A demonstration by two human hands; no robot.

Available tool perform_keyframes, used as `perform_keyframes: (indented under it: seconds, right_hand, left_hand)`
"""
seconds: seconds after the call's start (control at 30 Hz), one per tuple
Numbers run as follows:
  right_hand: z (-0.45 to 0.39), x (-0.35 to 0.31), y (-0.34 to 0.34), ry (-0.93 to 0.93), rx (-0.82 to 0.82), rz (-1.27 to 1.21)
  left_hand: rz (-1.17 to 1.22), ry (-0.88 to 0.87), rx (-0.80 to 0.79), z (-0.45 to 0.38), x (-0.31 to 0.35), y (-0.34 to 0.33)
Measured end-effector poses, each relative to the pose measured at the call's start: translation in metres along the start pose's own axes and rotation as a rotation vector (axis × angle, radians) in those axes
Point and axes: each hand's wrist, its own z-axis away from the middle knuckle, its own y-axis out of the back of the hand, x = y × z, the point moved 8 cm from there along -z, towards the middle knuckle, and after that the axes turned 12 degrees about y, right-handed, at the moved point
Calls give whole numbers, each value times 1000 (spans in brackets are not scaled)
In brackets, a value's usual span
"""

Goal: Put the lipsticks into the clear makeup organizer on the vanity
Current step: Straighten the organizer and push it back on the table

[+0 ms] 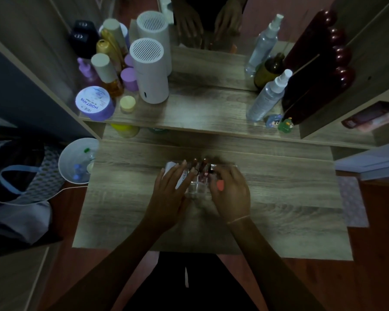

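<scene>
Hands of a person meet over a clear makeup organizer (197, 187) that sits near the middle of a dim wood-grain vanity top (279, 205). The left hand (169, 198) lies flat against the organizer's left side with fingers spread and straight, pressing on it rather than closed around anything. The right hand (230, 194) curls over the organizer's right side, and an orange-pink lipstick (220, 185) shows against its fingers; whether that hand is pinching the lipstick or only resting near it cannot be told in the blur. Several dark lipsticks (200, 167) stand upright in the organizer's far compartments, their tops showing just beyond the fingertips.

On the raised shelf (200, 113) at the far side, a white cylindrical appliance (149, 70) stands at the left among bottles, next to a purple jar (94, 103) at the shelf's left end. Two clear spray bottles (267, 95) stand at the right, one of them nearer, beside a dark red object with round knobs (319, 63). A white bowl (78, 163) sits off the vanity's left edge.
</scene>
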Motion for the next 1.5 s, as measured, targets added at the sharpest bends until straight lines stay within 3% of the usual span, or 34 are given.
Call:
perform_keyframes:
  seconds: [0.07,0.13,0.2,0.33,0.47,0.8,1.03,1.23,1.5]
  right_hand:
    - [23,-6,9,99,117,21]
    - [52,-9,2,195,127,73]
    - [79,-5,-18,262,29,123]
    - [103,21,-59,147,-343,138]
    - [114,33,-72,54,-494,172]
    - [115,42,-78,-16,-484,206]
    - [104,78,-49,-322,-220,112]
    - [90,94,-63,-316,-296,73]
    - [92,103,-67,-405,-176,-3]
  left_hand:
    - [14,29,13,7,-6,0]
    - [-31,92,3,19,-19,-5]
    - [-122,169,-40,32,-35,-16]
    - [-263,294,-165,54,-64,-37]
    - [-283,312,-192,59,-72,-44]
    - [-258,350,-251,55,-70,-55]
    - [-215,366,-189,42,-80,-43]
    - [2,413,-127,29,-86,-45]
    - [30,395,-115,28,-77,-52]
